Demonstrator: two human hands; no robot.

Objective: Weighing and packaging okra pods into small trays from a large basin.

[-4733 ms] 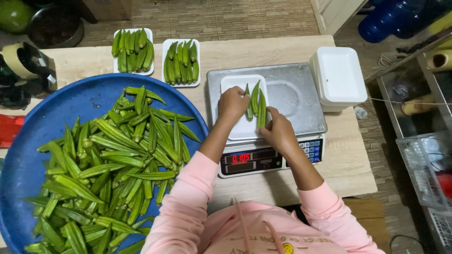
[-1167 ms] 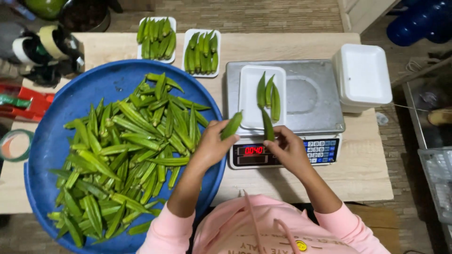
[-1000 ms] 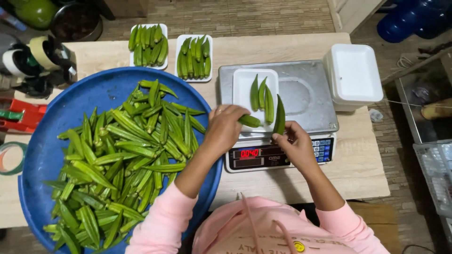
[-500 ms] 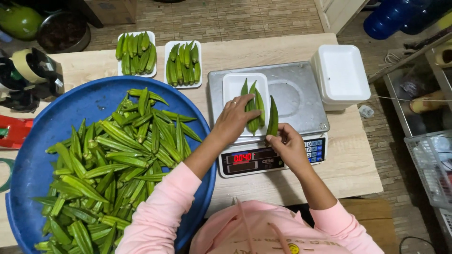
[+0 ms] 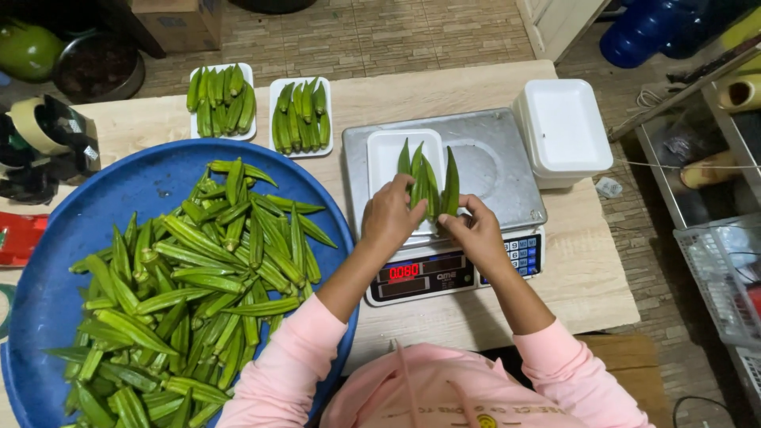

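A white foam tray (image 5: 384, 158) sits on the steel pan of a digital scale (image 5: 499, 166) and holds several green okra pods (image 5: 420, 178). My left hand (image 5: 390, 220) rests on the near ends of those pods in the tray. My right hand (image 5: 476, 230) pinches the stem end of one okra pod (image 5: 451, 184) that lies at the tray's right edge. A big blue round basin (image 5: 55, 269) at my left holds a heap of loose okra (image 5: 190, 293).
Two filled white trays of okra (image 5: 220, 99) (image 5: 301, 117) stand behind the basin. A stack of empty foam trays (image 5: 564, 127) sits right of the scale. Tape rolls (image 5: 36, 131) lie at the far left. A wire basket (image 5: 725, 269) stands off the table's right.
My left hand brought a pod from the basin to the tray. My right hand moved its pod up beside the others, so more pods now lie in the tray.
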